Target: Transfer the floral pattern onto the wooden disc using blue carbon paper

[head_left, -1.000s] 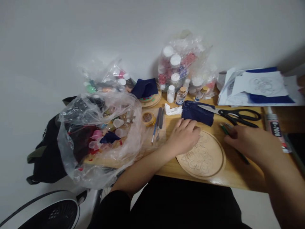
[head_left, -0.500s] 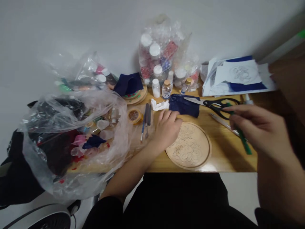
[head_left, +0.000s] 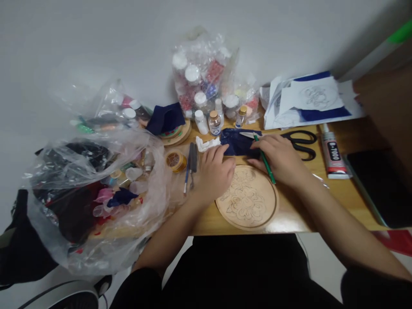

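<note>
My right hand [head_left: 279,158] grips a green pencil [head_left: 265,162] above the upper right rim of a round wooden plate [head_left: 246,206]. The pencil's sharpened end points away from me toward the blades of the scissors [head_left: 303,138], which are partly hidden by the hand. Curved flower outlines are drawn on the plate. Over its upper left edge, my left hand [head_left: 215,174] lies palm down with fingers stretched, holding nothing that I can see. Beyond both hands is dark blue carbon-like paper [head_left: 236,143], with a crumpled white tissue [head_left: 207,143] beside it.
Left of the plate are a wire spool [head_left: 176,161], brushes [head_left: 186,171] and an open plastic bag [head_left: 157,184] of small items. Small bottles [head_left: 214,123] stand behind. A glue tube [head_left: 334,156], a phone [head_left: 380,180] and drawn papers [head_left: 317,96] occupy the right.
My right hand has moved left with the pencil, from beside the scissor handles to the plate's upper edge. The view has turned slightly right, showing the glue tube and phone.
</note>
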### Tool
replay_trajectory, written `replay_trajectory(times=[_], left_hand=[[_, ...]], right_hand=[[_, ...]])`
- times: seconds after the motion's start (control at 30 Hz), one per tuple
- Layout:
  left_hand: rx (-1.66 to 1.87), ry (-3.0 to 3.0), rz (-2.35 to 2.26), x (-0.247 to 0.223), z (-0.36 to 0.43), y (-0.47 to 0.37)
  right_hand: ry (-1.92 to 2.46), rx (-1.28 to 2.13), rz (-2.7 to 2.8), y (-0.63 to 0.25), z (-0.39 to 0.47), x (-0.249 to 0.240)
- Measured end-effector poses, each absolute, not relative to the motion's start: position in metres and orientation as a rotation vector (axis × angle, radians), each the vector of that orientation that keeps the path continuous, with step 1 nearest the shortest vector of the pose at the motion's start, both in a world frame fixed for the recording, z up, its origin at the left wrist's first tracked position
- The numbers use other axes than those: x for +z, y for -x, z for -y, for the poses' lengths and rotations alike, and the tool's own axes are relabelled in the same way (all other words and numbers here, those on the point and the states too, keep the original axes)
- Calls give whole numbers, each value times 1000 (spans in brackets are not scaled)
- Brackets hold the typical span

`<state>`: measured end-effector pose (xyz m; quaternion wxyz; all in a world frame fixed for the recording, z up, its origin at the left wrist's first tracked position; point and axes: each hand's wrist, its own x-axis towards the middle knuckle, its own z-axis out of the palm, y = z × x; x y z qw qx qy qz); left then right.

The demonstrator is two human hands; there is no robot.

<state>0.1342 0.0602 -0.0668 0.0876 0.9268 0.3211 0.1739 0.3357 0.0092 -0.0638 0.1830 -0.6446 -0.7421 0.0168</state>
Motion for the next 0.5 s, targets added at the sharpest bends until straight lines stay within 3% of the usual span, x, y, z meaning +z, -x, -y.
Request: replay_trajectory(times=[0.23,0.5], left_hand=[[498,-2761,-966,-68,-58,-137],[528,-2709,-1009,-67,-60,-136]], right_hand=[[1873,-143,2011,-332,-9,-69],[1744,250,1355,-337,-5,-58]])
